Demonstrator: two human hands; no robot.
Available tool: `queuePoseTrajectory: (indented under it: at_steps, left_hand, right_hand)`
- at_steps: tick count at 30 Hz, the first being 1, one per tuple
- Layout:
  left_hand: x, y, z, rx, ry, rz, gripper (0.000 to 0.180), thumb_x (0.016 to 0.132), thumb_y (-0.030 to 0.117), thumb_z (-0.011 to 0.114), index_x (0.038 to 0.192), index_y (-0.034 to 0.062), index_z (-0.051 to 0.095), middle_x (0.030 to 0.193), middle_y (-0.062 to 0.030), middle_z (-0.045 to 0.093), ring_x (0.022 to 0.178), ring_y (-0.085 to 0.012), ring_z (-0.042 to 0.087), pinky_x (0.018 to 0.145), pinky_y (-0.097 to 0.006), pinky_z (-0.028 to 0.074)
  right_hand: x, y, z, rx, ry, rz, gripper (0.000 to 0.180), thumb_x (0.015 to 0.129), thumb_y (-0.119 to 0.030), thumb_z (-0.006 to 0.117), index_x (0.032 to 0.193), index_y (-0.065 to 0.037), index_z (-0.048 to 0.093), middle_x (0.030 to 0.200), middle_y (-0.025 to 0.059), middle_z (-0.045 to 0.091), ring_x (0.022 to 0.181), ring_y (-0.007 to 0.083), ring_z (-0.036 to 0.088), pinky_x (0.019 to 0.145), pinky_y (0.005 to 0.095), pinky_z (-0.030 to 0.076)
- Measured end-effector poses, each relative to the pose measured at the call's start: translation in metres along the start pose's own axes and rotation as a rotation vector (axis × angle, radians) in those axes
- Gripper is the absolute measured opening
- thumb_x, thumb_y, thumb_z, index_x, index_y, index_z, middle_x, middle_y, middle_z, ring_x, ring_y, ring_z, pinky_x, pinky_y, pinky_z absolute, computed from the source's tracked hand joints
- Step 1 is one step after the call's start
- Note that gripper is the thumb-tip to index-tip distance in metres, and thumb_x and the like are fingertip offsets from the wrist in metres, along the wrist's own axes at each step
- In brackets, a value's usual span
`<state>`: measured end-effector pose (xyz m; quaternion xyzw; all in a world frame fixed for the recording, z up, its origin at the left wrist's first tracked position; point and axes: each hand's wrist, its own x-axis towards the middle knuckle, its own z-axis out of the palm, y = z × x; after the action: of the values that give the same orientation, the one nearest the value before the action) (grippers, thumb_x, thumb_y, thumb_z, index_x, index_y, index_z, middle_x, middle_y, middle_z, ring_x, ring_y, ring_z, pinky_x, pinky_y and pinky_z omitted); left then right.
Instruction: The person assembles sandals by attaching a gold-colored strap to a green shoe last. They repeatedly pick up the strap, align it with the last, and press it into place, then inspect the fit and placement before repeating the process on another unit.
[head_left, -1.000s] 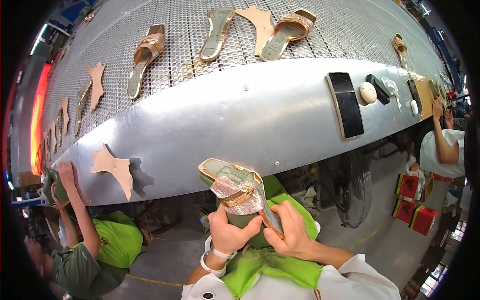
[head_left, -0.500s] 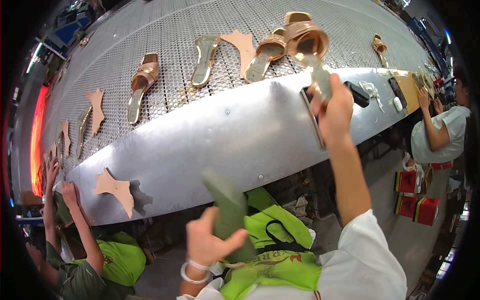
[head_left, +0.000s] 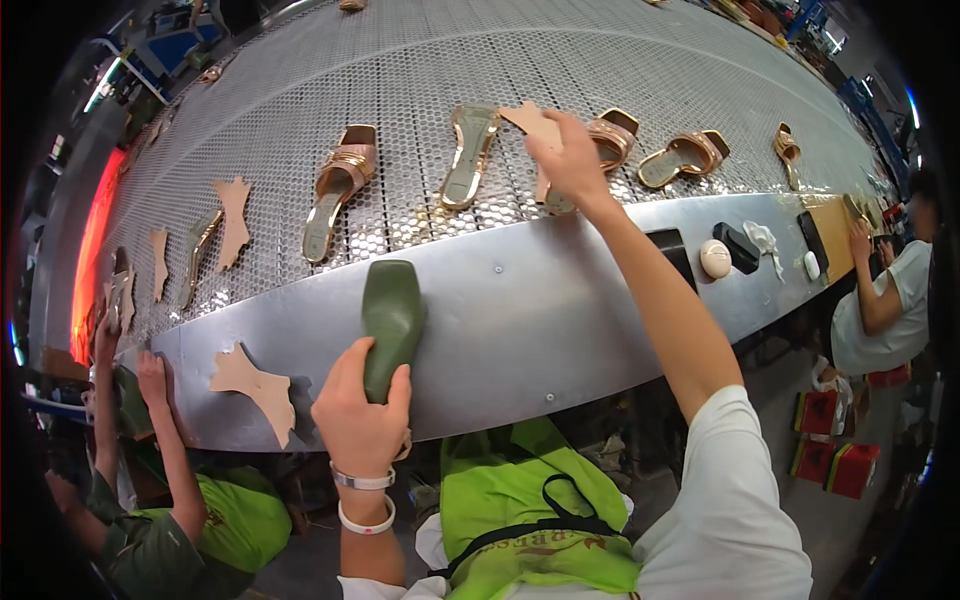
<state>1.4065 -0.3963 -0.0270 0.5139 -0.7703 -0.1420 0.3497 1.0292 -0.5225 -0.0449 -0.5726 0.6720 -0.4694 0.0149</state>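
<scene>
Since half a second ago the right hand [head_left: 572, 160] has let go of the rose-gold sandal and shifted left along the belt; the sandal [head_left: 612, 138] now lies on the mesh just beside the hand. The left hand [head_left: 360, 415] has carried the green shoe last up from lap height onto the steel apron.

The right fingers are curled together over a tan leather cut piece [head_left: 532, 122], gripping its lower end where it lies on the perforated conveyor belt [head_left: 420, 60]. The left fingers and thumb are clamped round the narrow end of the green shoe last [head_left: 392, 312], whose broad end points up the steel apron [head_left: 540, 300] toward the belt.

Left of the right hand lies a gold sole [head_left: 470, 155], then a second rose-gold sandal [head_left: 340, 190]. Right of it lie a third sandal [head_left: 685, 158] and a small one [head_left: 788, 146]. More tan cut pieces sit at the far left of the belt, and another tan piece [head_left: 255, 385] rests on the apron just beside the left hand.

On the floor at lower right stand red boxes [head_left: 835, 460] with yellow markings, well apart from both hands. The apron's lower edge curves just above the green apron [head_left: 520, 500] on the person's lap. Bare steel lies open between the last and a cream oval object [head_left: 715, 258]. A co-worker's arms [head_left: 165, 440] reach the apron's edge at lower left; another person [head_left: 880, 300] stands at the far right.
</scene>
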Motion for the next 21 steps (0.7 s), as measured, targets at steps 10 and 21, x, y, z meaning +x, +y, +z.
queuePoseTrajectory:
  at_steps: [10,21]
  left_hand:
    - [0.005,-0.008,-0.002,-0.097,-0.002,-0.021,0.039,0.075,0.015,0.076,0.109,0.0011,0.064,0.102,-0.0189,0.069,0.089,-0.038,0.068,0.077,-0.042,0.054]
    - [0.008,-0.016,-0.011,-0.098,0.01,-0.02,0.038,0.074,0.015,0.077,0.108,-0.0004,0.066,0.101,-0.0199,0.069,0.089,-0.0372,0.068,0.078,-0.041,0.054]
  right_hand:
    - [0.014,-0.047,0.091,-0.643,-0.256,0.398,0.115,0.069,-0.084,0.058,0.152,-0.009,0.035,0.159,0.0301,0.012,0.147,0.05,0.008,0.113,0.0661,0.005]
    - [0.015,-0.051,0.076,-0.626,-0.335,0.479,0.119,0.064,-0.084,0.063,0.154,-0.012,0.033,0.16,0.0285,0.009,0.149,0.0471,-0.001,0.112,0.0691,0.005]
